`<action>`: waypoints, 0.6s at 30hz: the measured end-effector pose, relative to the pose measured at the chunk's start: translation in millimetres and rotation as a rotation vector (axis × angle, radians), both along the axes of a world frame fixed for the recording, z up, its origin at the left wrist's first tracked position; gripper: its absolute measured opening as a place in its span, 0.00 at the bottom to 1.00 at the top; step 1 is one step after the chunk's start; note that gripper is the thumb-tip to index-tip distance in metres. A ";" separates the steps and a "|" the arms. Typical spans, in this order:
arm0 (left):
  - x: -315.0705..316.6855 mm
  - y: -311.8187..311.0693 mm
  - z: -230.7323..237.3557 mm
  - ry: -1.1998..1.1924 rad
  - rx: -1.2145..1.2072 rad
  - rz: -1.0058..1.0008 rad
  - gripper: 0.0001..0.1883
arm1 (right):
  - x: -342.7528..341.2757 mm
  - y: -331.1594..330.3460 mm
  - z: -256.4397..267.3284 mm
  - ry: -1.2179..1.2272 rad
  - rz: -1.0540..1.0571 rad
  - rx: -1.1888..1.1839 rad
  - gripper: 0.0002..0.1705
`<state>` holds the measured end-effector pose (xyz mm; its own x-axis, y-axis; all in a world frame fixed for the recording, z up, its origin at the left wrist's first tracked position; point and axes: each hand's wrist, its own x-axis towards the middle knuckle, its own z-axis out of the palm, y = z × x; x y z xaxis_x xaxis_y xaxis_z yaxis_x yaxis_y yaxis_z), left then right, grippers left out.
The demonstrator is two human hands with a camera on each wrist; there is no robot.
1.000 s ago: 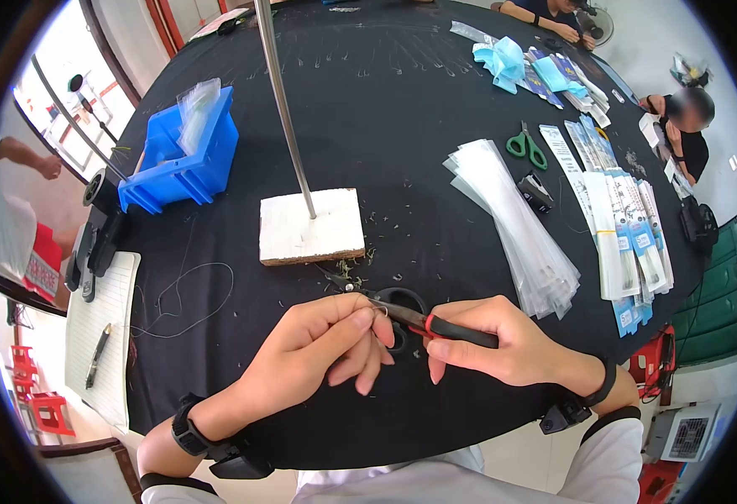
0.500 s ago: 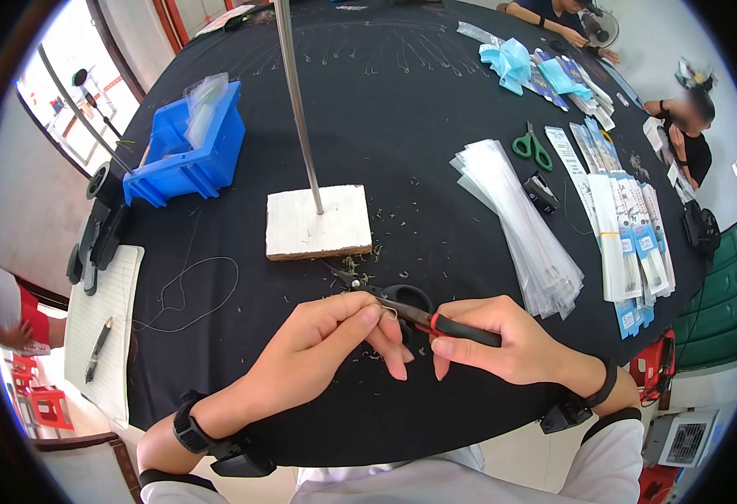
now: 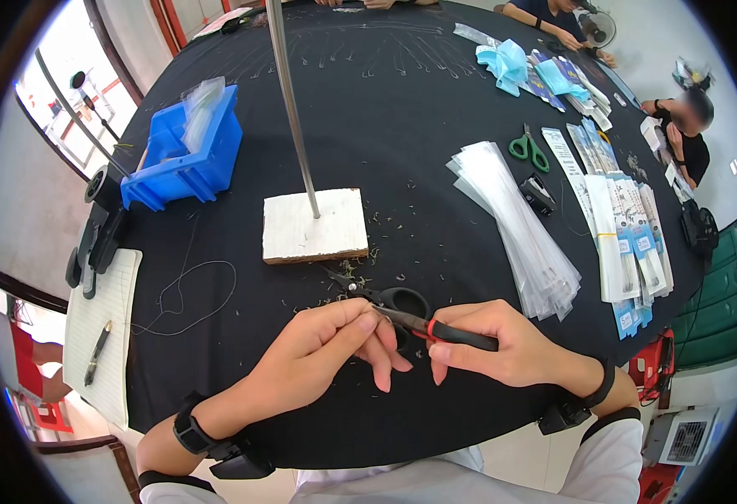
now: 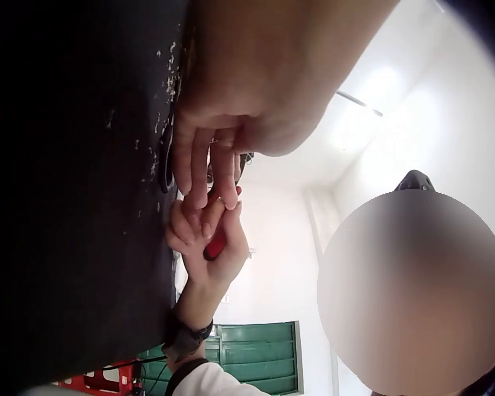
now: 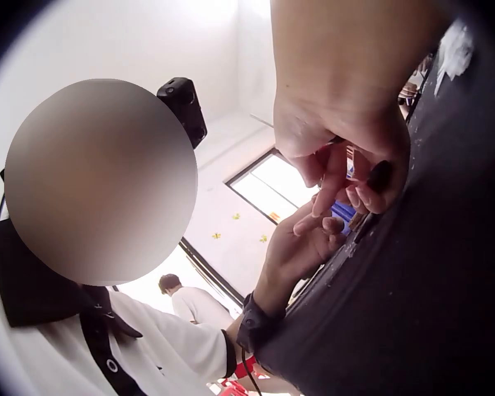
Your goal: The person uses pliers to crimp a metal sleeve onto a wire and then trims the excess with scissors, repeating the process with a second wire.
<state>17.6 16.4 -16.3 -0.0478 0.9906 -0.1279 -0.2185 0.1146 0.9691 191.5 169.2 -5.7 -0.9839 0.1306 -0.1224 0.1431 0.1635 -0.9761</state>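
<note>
One black-covered desk (image 3: 452,227) carries everything, and on it a blue bin (image 3: 196,181) stands beyond and to the left of the white block (image 3: 293,235). Clear sleeves (image 3: 524,235) lie fanned to the block's right; a notebook (image 3: 120,336) lies to its left, on the near side. Nearer the person than the block, the left hand (image 3: 322,340) pinches a fine strand (image 3: 392,322) between thumb and forefinger, its other fingers hanging loose, while the right hand (image 3: 503,344) has its fingers curled round the pliers (image 3: 462,336). Black scissors (image 3: 368,294) lie just off the block's near edge, partly behind the hands. The pliers reach the strand at the left fingertips, near and right of the block; whether they grip it, I can't tell. The step in hand looks like close plier work on the strand; the next move seems to call for a steady pinch and small, careful wrist movement.
</note>
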 end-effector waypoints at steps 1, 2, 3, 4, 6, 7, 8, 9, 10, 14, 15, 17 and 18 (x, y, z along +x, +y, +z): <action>-0.3 -0.1 1.4 0.010 -0.023 -0.006 0.17 | 0.1 0.3 0.3 -0.006 0.004 0.005 0.16; -1.1 -0.4 3.0 0.019 -0.046 -0.012 0.16 | 0.2 0.5 0.4 -0.012 0.008 0.010 0.16; -1.7 -0.8 4.4 0.029 -0.069 -0.018 0.16 | 0.3 0.4 -0.1 -0.002 0.009 0.011 0.16; -2.1 -1.1 5.6 0.030 -0.083 -0.025 0.16 | 0.3 0.2 -0.9 0.008 0.009 0.012 0.16; -2.8 -1.8 7.1 0.032 -0.113 -0.037 0.16 | 0.4 0.3 -1.1 0.007 0.012 0.016 0.17; -3.2 -2.0 6.8 0.030 -0.120 -0.040 0.16 | 0.5 0.5 -0.3 -0.004 0.015 0.019 0.17; -3.6 -2.2 6.3 0.028 -0.127 -0.043 0.16 | 0.5 0.6 0.5 -0.015 0.017 0.023 0.17; -3.7 -2.3 6.0 0.026 -0.134 -0.045 0.16 | 0.4 0.5 1.0 -0.017 0.016 0.022 0.17; -3.5 -2.4 5.9 0.022 -0.132 -0.042 0.16 | 0.1 0.3 1.5 -0.019 0.016 0.021 0.17; -2.2 -1.9 7.3 0.034 -0.130 -0.025 0.16 | -0.2 0.7 3.7 -0.027 0.022 0.021 0.17; -2.1 -1.8 7.8 0.044 -0.131 -0.020 0.16 | -0.1 0.6 2.9 -0.023 0.021 0.018 0.17; -3.2 -3.3 5.0 0.011 -0.138 -0.043 0.16 | 0.1 0.2 0.7 -0.016 0.019 0.011 0.17; -3.4 -4.1 3.8 -0.005 -0.141 -0.055 0.15 | 0.2 -0.1 0.6 -0.019 0.018 0.010 0.17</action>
<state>14.2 12.3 -12.6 0.0067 0.9639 -0.2663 -0.2134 0.2616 0.9413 191.8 169.1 -5.1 -0.9836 0.1144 -0.1398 0.1586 0.1760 -0.9715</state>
